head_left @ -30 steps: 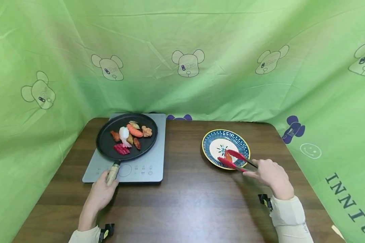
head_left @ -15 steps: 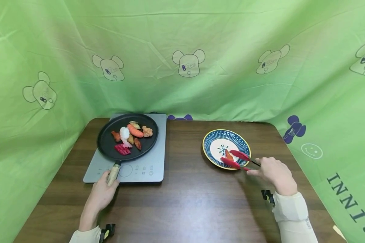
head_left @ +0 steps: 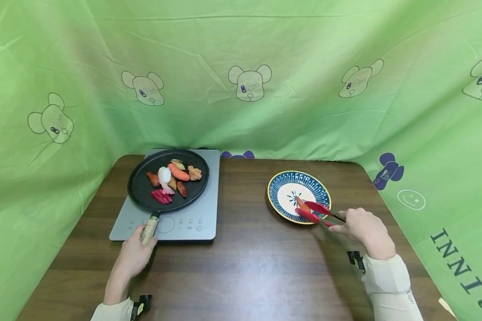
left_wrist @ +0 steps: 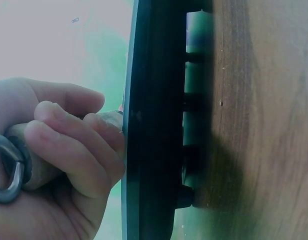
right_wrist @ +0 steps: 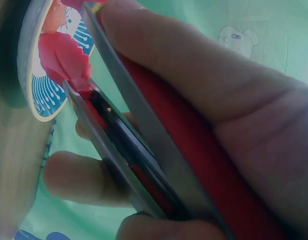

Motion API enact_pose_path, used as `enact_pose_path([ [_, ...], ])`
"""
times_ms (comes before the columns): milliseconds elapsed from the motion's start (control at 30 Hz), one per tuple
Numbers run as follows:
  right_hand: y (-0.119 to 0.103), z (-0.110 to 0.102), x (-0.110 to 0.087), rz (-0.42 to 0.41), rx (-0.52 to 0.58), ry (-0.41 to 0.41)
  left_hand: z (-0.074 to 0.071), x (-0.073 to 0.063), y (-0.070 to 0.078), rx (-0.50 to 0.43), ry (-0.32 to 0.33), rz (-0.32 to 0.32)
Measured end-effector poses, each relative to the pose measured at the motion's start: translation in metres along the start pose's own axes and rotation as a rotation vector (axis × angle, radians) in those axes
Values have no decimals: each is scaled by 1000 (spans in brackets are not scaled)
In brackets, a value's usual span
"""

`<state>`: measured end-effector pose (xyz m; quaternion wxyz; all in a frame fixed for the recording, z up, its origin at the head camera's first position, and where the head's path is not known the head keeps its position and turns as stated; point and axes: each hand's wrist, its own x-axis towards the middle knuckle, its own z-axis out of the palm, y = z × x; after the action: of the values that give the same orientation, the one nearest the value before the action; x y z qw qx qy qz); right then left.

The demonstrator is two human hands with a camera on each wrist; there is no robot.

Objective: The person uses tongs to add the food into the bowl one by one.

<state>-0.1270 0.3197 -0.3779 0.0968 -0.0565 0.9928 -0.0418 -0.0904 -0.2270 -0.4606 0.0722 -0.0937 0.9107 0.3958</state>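
Observation:
My left hand (head_left: 135, 254) grips the pale handle (head_left: 149, 230) of a black frying pan (head_left: 138, 187), its fingers curled round it in the left wrist view too. Several food pieces lie in the pan, among them a pink-and-white shrimp (head_left: 165, 179), an orange-red sausage-like piece (head_left: 178, 172) and a dark red slab (head_left: 161, 196). At the right, my right hand (head_left: 363, 229) holds red-tipped metal tongs (right_wrist: 144, 135). The tong tips are apart, on either side of a small orange-brown food piece (head_left: 303, 204) at the near side of a blue-patterned plate (head_left: 276, 203).
The pan sits over a grey induction cooktop (head_left: 206, 209) on the left of the brown wooden table (head_left: 245, 267). A green cloth (head_left: 193, 111) printed with bear heads hangs behind and along both sides of the table.
My right hand and the tongs have shifted slightly right, with the red tips moving back toward the plate's near right rim. My left hand stays on the pan handle.

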Motion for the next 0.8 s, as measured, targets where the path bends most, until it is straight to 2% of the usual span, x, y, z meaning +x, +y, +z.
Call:
enact_pose_path([
  [200,1,-1,-2,-36,-8,24,-1,0,1,5,-3,-4],
  [467,14,15,8,-61,22,140,0,-1,1,-5,-4,-14],
  [800,26,23,15,-58,89,147,-1,0,1,-4,0,-3],
])
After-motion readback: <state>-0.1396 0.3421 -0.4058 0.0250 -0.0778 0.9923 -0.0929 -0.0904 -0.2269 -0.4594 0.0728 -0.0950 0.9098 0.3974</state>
